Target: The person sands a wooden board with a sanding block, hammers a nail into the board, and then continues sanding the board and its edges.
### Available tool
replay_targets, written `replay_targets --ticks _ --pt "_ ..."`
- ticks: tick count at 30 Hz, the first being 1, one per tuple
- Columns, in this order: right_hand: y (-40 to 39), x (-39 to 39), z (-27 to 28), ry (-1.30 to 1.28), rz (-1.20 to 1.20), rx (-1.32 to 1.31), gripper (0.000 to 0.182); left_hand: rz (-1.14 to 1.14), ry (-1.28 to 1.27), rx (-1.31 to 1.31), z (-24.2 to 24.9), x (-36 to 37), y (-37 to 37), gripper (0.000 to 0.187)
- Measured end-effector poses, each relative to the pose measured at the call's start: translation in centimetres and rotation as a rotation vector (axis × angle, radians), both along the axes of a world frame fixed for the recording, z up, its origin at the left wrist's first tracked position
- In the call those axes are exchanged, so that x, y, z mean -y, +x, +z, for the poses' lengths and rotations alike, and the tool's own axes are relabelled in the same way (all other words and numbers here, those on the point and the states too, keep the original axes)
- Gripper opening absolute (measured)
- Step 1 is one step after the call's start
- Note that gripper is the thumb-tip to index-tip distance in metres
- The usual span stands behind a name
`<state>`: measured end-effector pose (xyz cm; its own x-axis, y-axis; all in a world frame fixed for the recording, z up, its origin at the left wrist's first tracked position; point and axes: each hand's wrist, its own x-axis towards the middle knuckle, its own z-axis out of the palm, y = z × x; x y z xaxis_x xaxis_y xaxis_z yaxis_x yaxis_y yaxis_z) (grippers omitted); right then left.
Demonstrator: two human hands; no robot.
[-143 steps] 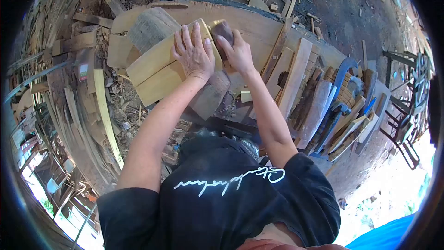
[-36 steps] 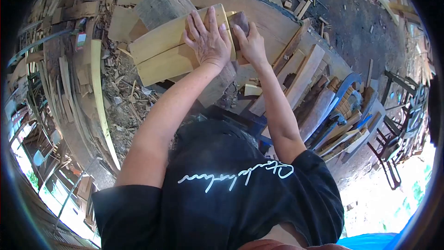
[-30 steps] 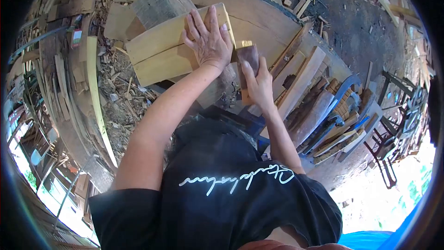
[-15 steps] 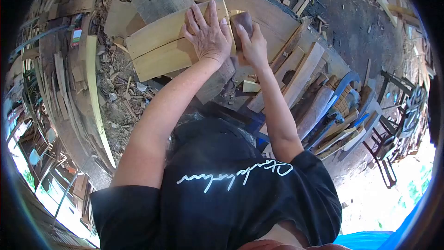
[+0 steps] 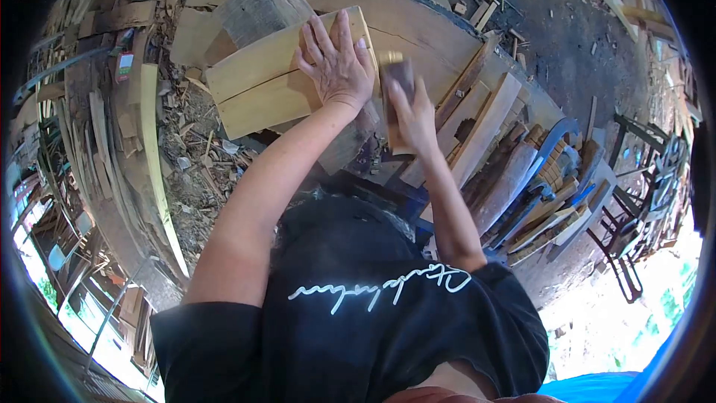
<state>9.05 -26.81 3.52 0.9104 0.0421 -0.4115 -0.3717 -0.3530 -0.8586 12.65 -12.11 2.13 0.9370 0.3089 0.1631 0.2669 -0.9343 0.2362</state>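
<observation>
My left hand (image 5: 337, 67) lies flat with fingers spread on top of a pale yellow wooden box or panel (image 5: 257, 86), made of two boards with a dark seam between them. In my right hand (image 5: 416, 118) is a dark brown block (image 5: 398, 75), held with the thumb on its near face. The block is smeared by motion and stands close beside the panel's right end. A thick grey wooden block (image 5: 267, 11) sits behind the panel, and more weathered timber shows beneath it.
Long planks and strips (image 5: 153, 142) are stacked at the left, with a small red-edged phone-like object (image 5: 124, 66) on them. Wood chips (image 5: 198, 168) litter the ground. At the right lie boards (image 5: 485, 130) and a blue-edged curved piece (image 5: 556, 134). Dark metal frames (image 5: 623, 216) stand farther right.
My right hand and the brown block have moved down and slightly right along the panel's end. My left hand stays pressed on the panel, and the whole view has shifted a little.
</observation>
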Motion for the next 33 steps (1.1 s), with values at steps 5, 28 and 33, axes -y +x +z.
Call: replay_targets --ticks 5,28,33 --pt "1.9 -0.5 -0.2 -0.014 0.031 -0.021 0.05 0.0 0.047 -0.015 0.2 0.1 -0.2 0.061" --pt "2.7 -1.0 -2.0 -0.128 0.032 0.007 0.045 -0.006 0.014 -0.029 0.3 0.0 0.0 0.062" --pt "0.7 0.4 -1.3 0.195 -0.037 -0.034 0.044 -0.002 0.01 -0.039 0.4 0.0 -0.1 0.061"
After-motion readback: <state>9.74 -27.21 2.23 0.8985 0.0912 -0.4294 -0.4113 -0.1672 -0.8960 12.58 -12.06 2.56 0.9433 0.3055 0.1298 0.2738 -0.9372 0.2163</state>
